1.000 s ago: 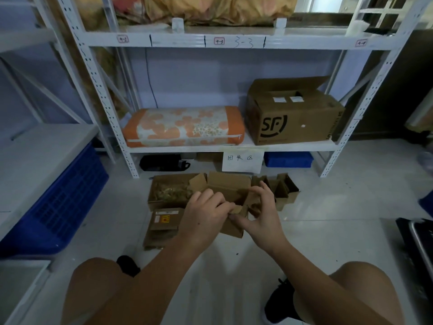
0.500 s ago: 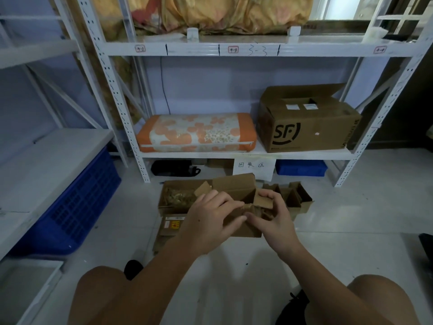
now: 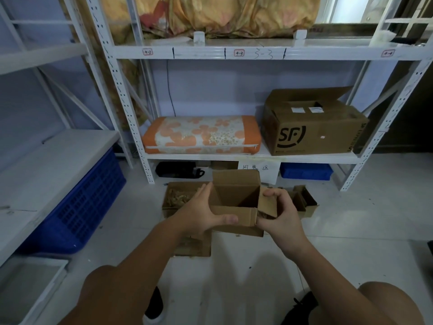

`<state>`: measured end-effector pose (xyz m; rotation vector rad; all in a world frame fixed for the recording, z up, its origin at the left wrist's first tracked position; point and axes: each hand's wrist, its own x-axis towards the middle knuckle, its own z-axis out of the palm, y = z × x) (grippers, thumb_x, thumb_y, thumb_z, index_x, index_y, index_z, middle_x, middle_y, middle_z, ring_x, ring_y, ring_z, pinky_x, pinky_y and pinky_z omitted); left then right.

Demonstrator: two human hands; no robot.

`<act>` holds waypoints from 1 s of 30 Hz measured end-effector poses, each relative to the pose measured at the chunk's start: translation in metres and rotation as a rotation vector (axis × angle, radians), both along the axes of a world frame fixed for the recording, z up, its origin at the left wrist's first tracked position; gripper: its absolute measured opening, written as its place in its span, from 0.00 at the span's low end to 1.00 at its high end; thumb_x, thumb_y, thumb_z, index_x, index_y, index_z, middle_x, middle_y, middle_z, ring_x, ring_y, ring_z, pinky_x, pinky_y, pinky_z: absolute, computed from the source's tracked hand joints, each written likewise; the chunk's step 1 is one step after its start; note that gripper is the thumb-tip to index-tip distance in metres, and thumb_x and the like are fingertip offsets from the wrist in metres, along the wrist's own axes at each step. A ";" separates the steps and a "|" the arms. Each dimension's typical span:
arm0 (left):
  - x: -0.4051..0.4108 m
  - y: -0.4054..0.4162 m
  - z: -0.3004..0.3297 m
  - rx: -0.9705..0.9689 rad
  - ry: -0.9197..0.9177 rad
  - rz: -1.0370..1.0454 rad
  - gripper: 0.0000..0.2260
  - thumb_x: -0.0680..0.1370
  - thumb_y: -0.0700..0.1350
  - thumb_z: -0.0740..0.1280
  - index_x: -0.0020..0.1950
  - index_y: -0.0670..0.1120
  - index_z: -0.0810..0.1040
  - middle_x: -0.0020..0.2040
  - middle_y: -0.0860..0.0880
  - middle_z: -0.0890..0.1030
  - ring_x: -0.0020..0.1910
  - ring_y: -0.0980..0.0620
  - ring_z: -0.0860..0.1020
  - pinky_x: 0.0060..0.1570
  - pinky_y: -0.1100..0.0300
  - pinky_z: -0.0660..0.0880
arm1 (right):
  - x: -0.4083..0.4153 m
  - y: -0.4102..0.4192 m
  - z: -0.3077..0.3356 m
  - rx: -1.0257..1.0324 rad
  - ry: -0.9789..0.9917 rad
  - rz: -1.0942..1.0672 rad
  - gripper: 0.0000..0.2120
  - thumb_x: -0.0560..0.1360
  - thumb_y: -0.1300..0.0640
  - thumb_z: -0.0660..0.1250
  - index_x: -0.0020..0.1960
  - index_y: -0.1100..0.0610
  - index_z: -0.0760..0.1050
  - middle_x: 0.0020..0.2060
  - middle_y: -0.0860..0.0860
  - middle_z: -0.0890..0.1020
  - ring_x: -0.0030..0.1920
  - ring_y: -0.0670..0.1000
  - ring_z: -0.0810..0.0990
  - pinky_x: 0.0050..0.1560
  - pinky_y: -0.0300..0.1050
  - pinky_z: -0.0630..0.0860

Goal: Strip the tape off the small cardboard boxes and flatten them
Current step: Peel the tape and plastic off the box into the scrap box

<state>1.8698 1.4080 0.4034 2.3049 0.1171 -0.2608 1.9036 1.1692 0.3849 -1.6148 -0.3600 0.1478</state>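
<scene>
A small brown cardboard box (image 3: 236, 195) is held in the air between both hands, its top open and its flaps spread, the inside showing empty. My left hand (image 3: 201, 213) grips its left wall, thumb lying along the front panel. My right hand (image 3: 280, 215) pinches the right side flap. On the floor behind lie an open box with tape scraps (image 3: 181, 195), a flat carton (image 3: 194, 246) under my left wrist, and more small open boxes (image 3: 304, 201) to the right.
A white metal rack (image 3: 246, 158) stands straight ahead with an orange flowered cushion (image 3: 201, 134) and a large SF carton (image 3: 314, 123) on its low shelf. A blue crate (image 3: 77, 207) sits under the left shelf, a blue tray (image 3: 305, 171) under the rack. My knees frame the bottom.
The box's flaps have been pulled apart, so it now stands open. My left hand shifted from its top to its left wall, my right hand onto the right flap. The camera tilted up.
</scene>
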 end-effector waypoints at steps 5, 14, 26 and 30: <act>-0.007 0.004 -0.007 -0.382 -0.100 0.077 0.42 0.69 0.62 0.81 0.77 0.63 0.63 0.70 0.61 0.75 0.62 0.68 0.77 0.60 0.66 0.77 | 0.008 0.002 0.006 0.135 0.067 -0.013 0.28 0.65 0.63 0.82 0.59 0.48 0.73 0.59 0.52 0.76 0.56 0.51 0.80 0.48 0.50 0.83; -0.009 -0.005 -0.004 -0.463 -0.289 0.350 0.40 0.59 0.71 0.80 0.68 0.60 0.73 0.57 0.63 0.82 0.57 0.61 0.81 0.58 0.57 0.81 | 0.018 -0.009 0.010 0.128 0.192 0.192 0.41 0.58 0.58 0.84 0.68 0.48 0.73 0.64 0.52 0.78 0.63 0.53 0.80 0.57 0.51 0.81; -0.011 -0.007 0.004 -0.552 -0.143 0.394 0.59 0.56 0.89 0.55 0.82 0.60 0.59 0.80 0.55 0.65 0.78 0.47 0.65 0.77 0.40 0.64 | 0.020 -0.007 0.009 0.034 0.165 0.093 0.34 0.62 0.57 0.80 0.65 0.42 0.75 0.60 0.47 0.81 0.62 0.53 0.80 0.57 0.56 0.82; -0.024 -0.008 -0.003 -0.343 -0.329 0.323 0.58 0.62 0.81 0.68 0.83 0.63 0.43 0.85 0.58 0.50 0.78 0.53 0.64 0.73 0.44 0.69 | 0.018 -0.007 0.013 0.118 0.307 0.052 0.38 0.58 0.53 0.81 0.67 0.45 0.73 0.60 0.53 0.80 0.60 0.57 0.80 0.50 0.51 0.82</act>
